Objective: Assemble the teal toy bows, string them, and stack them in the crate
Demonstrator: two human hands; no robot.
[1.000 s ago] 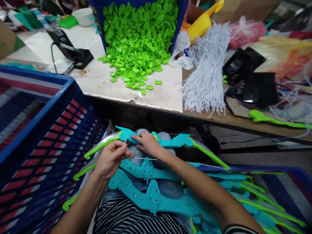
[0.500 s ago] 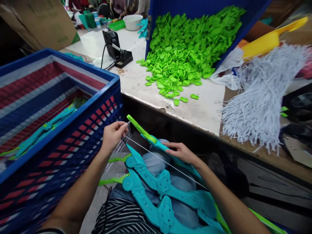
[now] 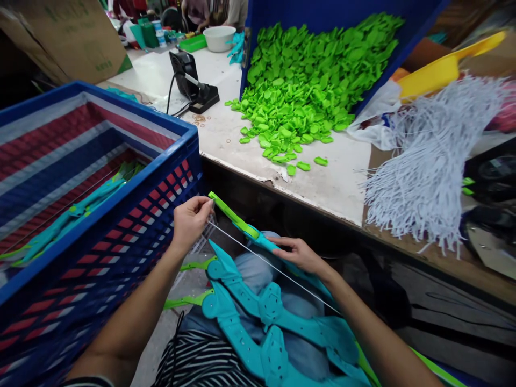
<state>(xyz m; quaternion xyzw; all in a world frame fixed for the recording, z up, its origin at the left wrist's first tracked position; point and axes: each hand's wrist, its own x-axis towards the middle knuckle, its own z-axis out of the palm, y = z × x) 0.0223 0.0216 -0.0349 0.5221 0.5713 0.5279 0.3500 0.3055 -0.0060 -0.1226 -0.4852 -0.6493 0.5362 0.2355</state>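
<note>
My left hand (image 3: 190,223) pinches the end of a white bowstring (image 3: 258,257), right at the green tip of a toy bow (image 3: 237,219). The fingertips hide how the string meets the tip. From there the string runs taut down to the right and passes behind my right forearm. My right hand (image 3: 300,255) is closed around the bow's teal section, palm down. Two more teal toy bows with green ends, the upper bow (image 3: 245,287) and the lower bow (image 3: 242,333), lie across my lap.
On my left stands a blue crate (image 3: 189,134) with a striped lining and finished-looking bows inside. The table (image 3: 342,188) ahead carries a heap of green plastic pieces (image 3: 298,107), a bundle of white strings (image 3: 427,166), a yellow scoop (image 3: 431,75) and a soldering-iron stand (image 3: 201,97).
My left hand has shifted slightly to the right, and its fingertips now press against the green tip. The right hand stays about where it was on the bow.
</note>
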